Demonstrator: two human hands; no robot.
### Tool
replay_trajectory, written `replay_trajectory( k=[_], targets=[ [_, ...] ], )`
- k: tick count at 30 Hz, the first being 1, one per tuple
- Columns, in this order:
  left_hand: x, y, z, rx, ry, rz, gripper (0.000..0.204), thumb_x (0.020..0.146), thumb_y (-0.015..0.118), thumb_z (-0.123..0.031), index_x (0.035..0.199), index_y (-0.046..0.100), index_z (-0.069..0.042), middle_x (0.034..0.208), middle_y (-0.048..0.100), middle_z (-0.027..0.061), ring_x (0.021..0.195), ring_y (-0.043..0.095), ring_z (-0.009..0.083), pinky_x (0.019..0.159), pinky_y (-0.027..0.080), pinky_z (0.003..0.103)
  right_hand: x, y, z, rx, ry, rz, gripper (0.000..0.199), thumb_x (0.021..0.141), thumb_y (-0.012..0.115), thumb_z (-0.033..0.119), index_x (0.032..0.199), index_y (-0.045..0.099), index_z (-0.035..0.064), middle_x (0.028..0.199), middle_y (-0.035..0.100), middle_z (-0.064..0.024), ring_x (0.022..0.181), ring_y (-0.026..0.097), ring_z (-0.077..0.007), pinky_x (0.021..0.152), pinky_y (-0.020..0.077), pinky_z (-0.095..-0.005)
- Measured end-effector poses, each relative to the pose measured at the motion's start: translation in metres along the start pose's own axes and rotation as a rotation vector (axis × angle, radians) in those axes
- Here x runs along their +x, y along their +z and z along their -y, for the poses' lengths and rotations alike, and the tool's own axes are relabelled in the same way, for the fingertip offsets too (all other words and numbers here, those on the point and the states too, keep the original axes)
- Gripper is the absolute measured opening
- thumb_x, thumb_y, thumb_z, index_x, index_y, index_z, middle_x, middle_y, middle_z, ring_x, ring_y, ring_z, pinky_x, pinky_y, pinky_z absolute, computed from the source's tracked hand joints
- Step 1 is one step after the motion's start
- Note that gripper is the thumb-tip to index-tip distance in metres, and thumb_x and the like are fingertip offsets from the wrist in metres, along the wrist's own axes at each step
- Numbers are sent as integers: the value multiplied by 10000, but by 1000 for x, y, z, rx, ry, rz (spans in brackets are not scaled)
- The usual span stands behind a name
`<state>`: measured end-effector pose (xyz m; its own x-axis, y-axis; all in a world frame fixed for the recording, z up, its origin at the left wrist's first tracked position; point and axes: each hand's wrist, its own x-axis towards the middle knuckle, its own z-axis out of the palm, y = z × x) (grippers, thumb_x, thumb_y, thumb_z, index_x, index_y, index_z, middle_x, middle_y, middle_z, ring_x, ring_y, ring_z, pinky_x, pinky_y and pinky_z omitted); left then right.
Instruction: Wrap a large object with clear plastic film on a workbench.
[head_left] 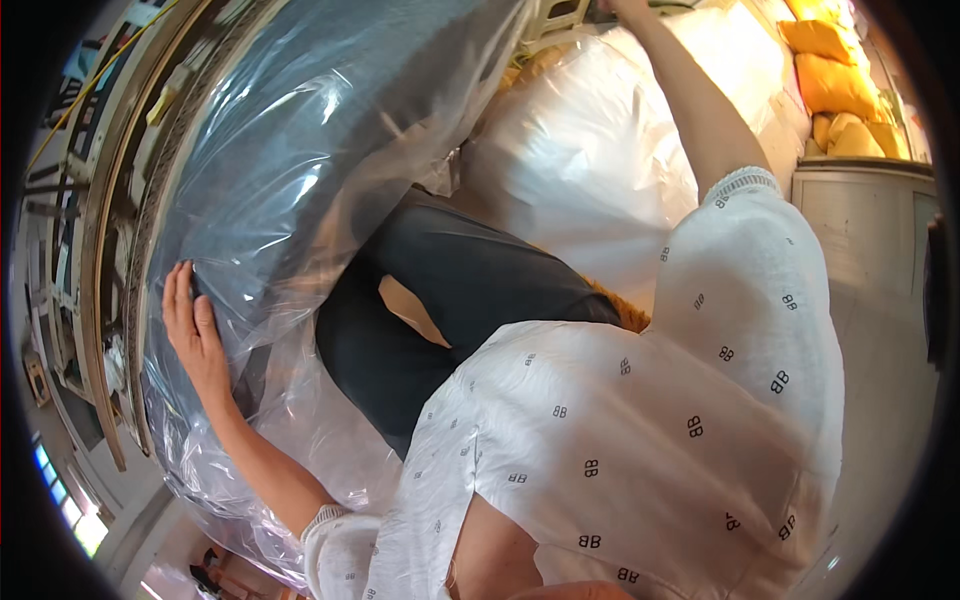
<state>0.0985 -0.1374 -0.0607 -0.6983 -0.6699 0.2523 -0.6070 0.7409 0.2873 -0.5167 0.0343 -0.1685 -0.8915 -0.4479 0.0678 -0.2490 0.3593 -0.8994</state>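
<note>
A large sheet of clear plastic film (290, 130) spreads over the left side and across part of my legs. My left hand (195, 330) rests on this film near its left edge, fingers stretched out and holding nothing that I can see. My right arm reaches far forward past a big whitish plastic-covered bundle (580, 130). At the top edge of the view, my right hand (627, 8) is partly cut off, close to a beige slotted frame (556, 20). Its fingers are too hidden to read.
Curved wooden rails (95, 240) and a rack run down the left, with a yellow cord (100, 75) above. At the upper right, orange cushion-like bundles (835, 85) sit on a grey cabinet (865, 205). More crumpled film (330, 440) lies beside my left forearm.
</note>
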Motion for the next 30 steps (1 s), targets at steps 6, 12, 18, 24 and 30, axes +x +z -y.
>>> replay_trajectory(
  k=[6,12,18,24,30],
  targets=[
    [26,21,7,25,-10,-42,341,921,393,-226,1222,483,-92,1253,432,100,1182,372,242,976,279,341,-59,28,-201,-277,527,305,409,794,528,430,790,605,28,745,626,-118,597,603,-200,551,495,-330],
    [28,22,8,32,-42,-49,331,925,385,-214,1213,488,-87,1235,428,110,1163,388,249,975,281,337,-166,38,-230,-782,583,38,477,773,545,472,897,585,13,901,628,-179,929,584,-314,807,446,-397],
    [32,17,9,63,-20,-71,322,922,395,-209,1199,499,-81,1218,452,111,1158,393,246,975,280,335,-193,-20,-240,177,637,57,162,810,470,119,889,530,-9,808,630,-143,718,634,-220,577,513,-271],
    [36,24,17,-4,16,-79,314,915,413,-202,1186,506,-71,1206,464,113,1144,407,245,971,287,334,-222,-137,-287,1270,618,-331,131,815,487,183,736,464,81,612,473,-29,497,451,-150,436,370,-242],
    [32,14,31,-84,14,-78,313,894,466,-190,1169,510,-47,1163,489,114,1112,438,240,954,314,331,-247,-198,-70,938,481,-347,283,874,499,369,713,490,137,552,396,51,441,350,-73,379,269,-195]
  ],
)
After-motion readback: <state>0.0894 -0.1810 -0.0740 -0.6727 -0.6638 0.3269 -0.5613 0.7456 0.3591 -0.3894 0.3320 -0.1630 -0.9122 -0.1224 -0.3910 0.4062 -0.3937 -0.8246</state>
